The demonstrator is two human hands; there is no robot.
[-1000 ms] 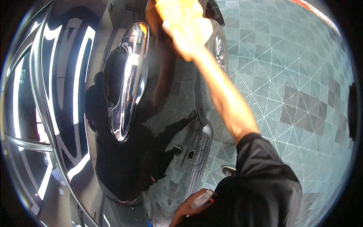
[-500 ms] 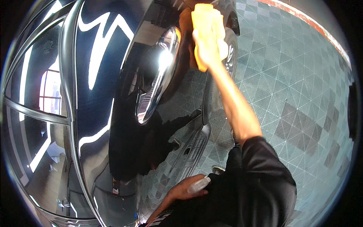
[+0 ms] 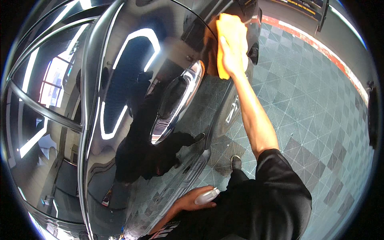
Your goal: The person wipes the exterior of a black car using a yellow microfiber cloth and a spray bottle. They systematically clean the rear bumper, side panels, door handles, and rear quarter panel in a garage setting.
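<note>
My right hand (image 3: 235, 56), arm stretched forward, is closed on an orange cloth (image 3: 222, 60) laid against the side of a glossy black car (image 3: 176, 40). A chrome door handle (image 3: 179, 105) sits on the panel to the left of and nearer than the cloth. Low in front of my body, my left hand (image 3: 192, 201) grips a small translucent bottle (image 3: 207, 196). The fingers on its underside are partly hidden.
The car's window frame (image 3: 90, 80) runs along the left, and its side step (image 3: 192, 172) runs low beside my legs. Grey tiled floor (image 3: 304, 100) stretches right toward a red-and-white edge strip (image 3: 320, 48) and a dark wall. My shoe (image 3: 236, 162) stands on the tiles.
The view has shifted, bringing a panel seam and more of the far wall into sight. My right hand and the cloth appear slightly farther right and lower. My left hand still grips the bottle.
</note>
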